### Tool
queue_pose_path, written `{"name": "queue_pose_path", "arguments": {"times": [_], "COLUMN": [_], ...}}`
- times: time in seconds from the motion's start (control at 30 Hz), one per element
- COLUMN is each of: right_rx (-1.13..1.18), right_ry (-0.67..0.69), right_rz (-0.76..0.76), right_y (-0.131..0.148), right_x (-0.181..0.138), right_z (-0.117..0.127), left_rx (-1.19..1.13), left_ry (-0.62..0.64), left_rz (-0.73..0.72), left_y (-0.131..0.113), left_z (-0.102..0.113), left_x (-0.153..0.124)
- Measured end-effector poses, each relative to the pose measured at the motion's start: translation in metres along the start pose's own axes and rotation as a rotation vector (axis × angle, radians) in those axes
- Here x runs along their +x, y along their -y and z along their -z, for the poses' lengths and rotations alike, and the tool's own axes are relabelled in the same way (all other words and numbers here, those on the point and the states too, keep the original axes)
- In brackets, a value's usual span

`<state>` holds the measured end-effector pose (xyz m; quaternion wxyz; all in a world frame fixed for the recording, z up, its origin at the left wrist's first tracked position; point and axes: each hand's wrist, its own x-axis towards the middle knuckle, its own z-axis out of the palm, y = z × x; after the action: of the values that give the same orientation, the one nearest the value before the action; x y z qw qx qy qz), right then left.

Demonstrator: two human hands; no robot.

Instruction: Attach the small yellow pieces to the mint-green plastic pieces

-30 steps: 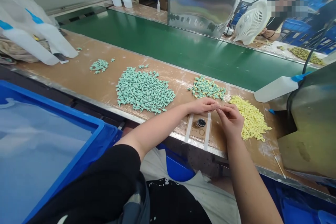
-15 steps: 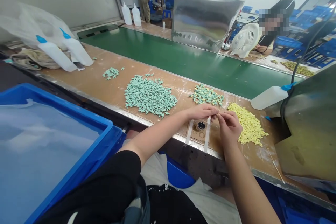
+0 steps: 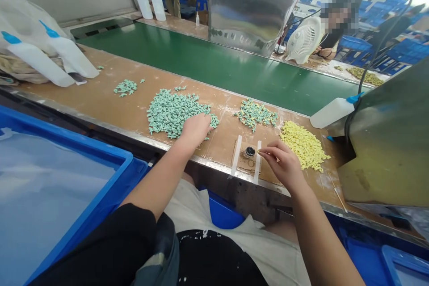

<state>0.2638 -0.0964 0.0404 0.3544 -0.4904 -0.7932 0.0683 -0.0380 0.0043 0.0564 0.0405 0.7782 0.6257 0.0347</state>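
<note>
My left hand [image 3: 196,128] reaches into the right side of a large pile of small mint-green pieces [image 3: 170,111]. Its fingertips are hidden behind the back of the hand, so their grip does not show. My right hand [image 3: 282,163] is closed in a pinch on a tiny yellowish piece [image 3: 258,152], just right of a small round pot of dark liquid [image 3: 249,152]. That pot stands on a cardboard patch between two white tape strips. A heap of small yellow pieces [image 3: 303,145] lies beside my right hand. Behind the pot are mixed green-and-yellow pieces [image 3: 256,114].
A green conveyor belt [image 3: 201,62] runs behind the brown worktop. White squeeze bottles lie left [image 3: 40,62] and right [image 3: 331,113]. A thin stick [image 3: 338,194] rests near the front edge. A blue tub [image 3: 129,161] stands at left. Across the belt, a person sits by a fan [image 3: 304,42].
My left hand has parted from the right and moved left to the mint-green pile. My right hand has shifted slightly left and down, towards the pot. The camera view has turned slightly.
</note>
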Motion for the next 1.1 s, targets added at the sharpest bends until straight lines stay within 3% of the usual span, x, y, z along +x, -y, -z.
{"name": "queue_pose_path", "arguments": {"times": [0.27, 0.43, 0.67, 0.77, 0.9, 1.0, 1.1], "right_rx": [-0.144, -0.192, -0.156, 0.02, 0.292, 0.427, 0.524], "right_ry": [0.212, 0.246, 0.29, 0.212, 0.008, -0.149, -0.201], "right_rz": [0.034, 0.05, 0.022, -0.016, -0.073, -0.121, -0.195], "right_y": [0.005, 0.006, 0.004, 0.001, -0.013, -0.029, -0.048], "right_x": [0.01, 0.017, 0.019, 0.024, 0.038, 0.045, 0.049], "right_z": [-0.004, -0.006, -0.007, -0.006, -0.009, -0.02, -0.036], "left_rx": [-0.019, -0.085, -0.134, -0.149, -0.207, -0.303, -0.363], "left_ry": [0.038, 0.057, -0.009, -0.024, -0.077, -0.111, -0.093], "left_rz": [0.014, -0.005, -0.057, -0.065, -0.12, -0.215, -0.309], "left_y": [0.004, 0.004, 0.0, 0.001, -0.002, -0.01, -0.018], "left_z": [-0.003, -0.001, -0.005, -0.008, -0.009, -0.008, -0.009], "left_x": [0.003, 0.004, 0.004, 0.007, 0.011, 0.015, 0.024]}}
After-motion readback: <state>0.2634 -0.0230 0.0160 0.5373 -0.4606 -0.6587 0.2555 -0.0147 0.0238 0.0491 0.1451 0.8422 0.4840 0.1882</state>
